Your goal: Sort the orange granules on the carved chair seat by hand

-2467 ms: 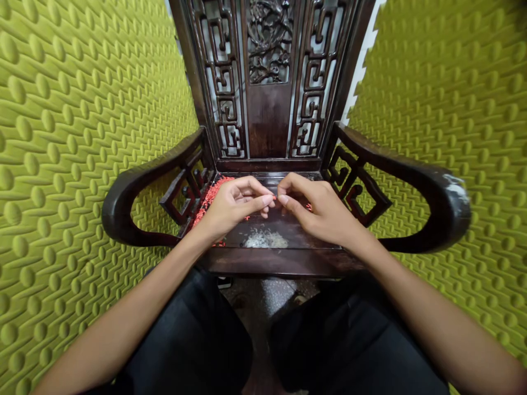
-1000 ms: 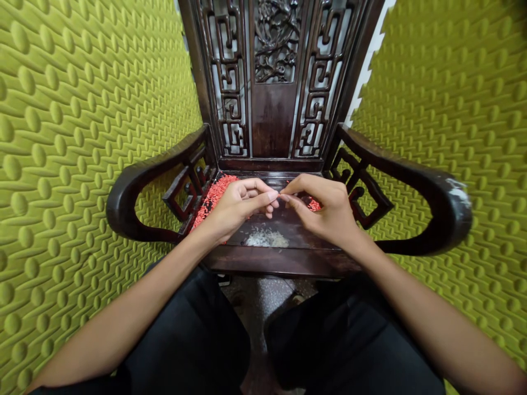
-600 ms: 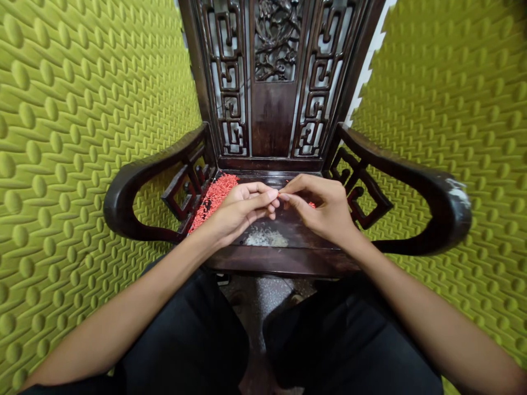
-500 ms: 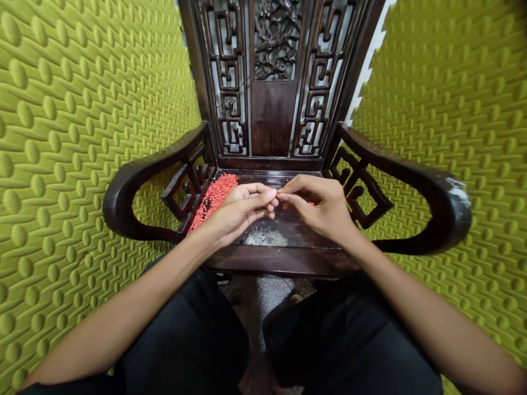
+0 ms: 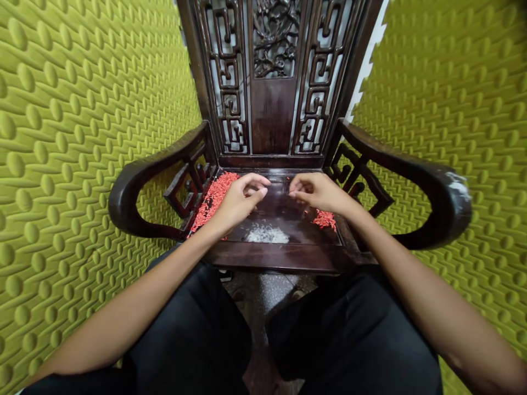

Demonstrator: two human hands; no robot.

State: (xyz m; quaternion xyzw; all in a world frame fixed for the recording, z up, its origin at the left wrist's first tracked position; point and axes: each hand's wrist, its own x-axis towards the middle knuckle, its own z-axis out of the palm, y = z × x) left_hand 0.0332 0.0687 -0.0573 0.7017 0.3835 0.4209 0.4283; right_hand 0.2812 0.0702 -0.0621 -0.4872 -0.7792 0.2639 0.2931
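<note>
from the head camera: the left hand [image 5: 241, 200] and right hand [image 5: 317, 193] hover apart over the dark wooden chair seat [image 5: 296, 230], their fingers [image 5: 257, 179] loosely curled, pinching nothing visible (a single grain could hide there). white grains [image 5: 267, 234] lie between heaps of red grains [image 5: 214, 197]; a careless wrist could sweep them together. earlier the fingertips met mid-seat; now they've parted.
</note>
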